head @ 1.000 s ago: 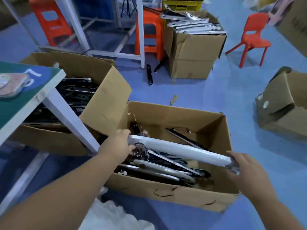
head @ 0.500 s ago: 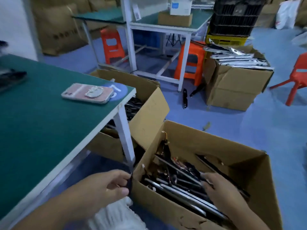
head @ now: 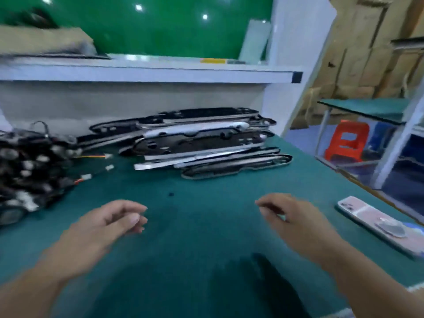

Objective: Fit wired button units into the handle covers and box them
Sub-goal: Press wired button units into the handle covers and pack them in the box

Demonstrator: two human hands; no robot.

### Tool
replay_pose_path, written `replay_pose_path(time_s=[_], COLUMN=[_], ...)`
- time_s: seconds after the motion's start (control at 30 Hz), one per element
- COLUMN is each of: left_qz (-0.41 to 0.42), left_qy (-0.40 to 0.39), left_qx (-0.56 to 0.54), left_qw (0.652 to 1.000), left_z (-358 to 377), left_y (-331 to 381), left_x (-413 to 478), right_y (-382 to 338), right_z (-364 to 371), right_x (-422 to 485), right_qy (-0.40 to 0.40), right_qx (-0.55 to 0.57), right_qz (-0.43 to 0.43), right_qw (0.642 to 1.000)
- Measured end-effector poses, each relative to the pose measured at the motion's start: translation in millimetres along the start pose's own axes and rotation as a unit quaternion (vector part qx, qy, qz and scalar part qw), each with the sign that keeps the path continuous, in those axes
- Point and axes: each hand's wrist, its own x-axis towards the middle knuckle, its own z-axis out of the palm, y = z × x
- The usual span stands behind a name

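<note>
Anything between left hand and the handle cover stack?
Head view: between the left hand and the handle cover stack, only bare green table mat and one small dark speck.

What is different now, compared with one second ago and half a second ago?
Both hands let go of the white handle cover they held over the floor box and moved up over the green table; the left hand and right hand now hold nothing. The phone stayed on the table.
</note>
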Motion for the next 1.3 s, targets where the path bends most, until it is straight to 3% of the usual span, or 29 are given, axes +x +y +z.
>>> replay_pose_path(time_s=[0.13,0.2,0.33,0.47,0.57,0.73,0.83,0.97,1.07,1.17,1.23,1.3], left_qz=[-0.05,-0.063,-0.083,-0.085,-0.082,-0.086,-0.08,-0.077,-0.073,-0.055,-0.053,-0.058], left_qy=[0.25,0.313,0.294,0.275,0.245,0.236,0.24,0.253,0.277,0.287,0.251,0.195], left_qx=[0.021,0.011,-0.002,0.027,0.071,0.108,0.096,0.06,0.018,-0.047,-0.094,-0.114], left_qw=[0.967,0.948,0.952,0.957,0.963,0.962,0.963,0.962,0.958,0.955,0.962,0.972], left_z=[-36,-39,-38,-39,-40,-41,-42,-40,-39,-39,-35,-29], left_y=[-41,-49,-57,-61,-61,-62,-60,-57,-54,-54,-54,-53], left_x=[9,12,21,25,27,27,26,24,21,17,14,11], right_y=[-19,-22,-16,2,8,2,-23,-95,-145,-152,-136,-110], right_z=[83,111,133,137,141,139,130,97,37,-14,-24,-12], right_x=[65,87,125,149,161,150,132,109,96,100,101,96], right_qy=[-0.006,0.025,0.107,0.023,0.001,0.051,0.014,0.02,0.148,0.33,0.331,0.276], right_qx=[-0.023,-0.052,-0.193,-0.259,-0.247,-0.237,-0.225,-0.021,0.087,0.193,0.4,0.575], right_qz=[0.004,0.041,0.08,0.165,0.167,0.07,-0.045,-0.196,-0.188,-0.176,-0.154,-0.096], right_qw=[1.0,0.997,0.972,0.951,0.954,0.968,0.973,0.98,0.967,0.907,0.841,0.764])
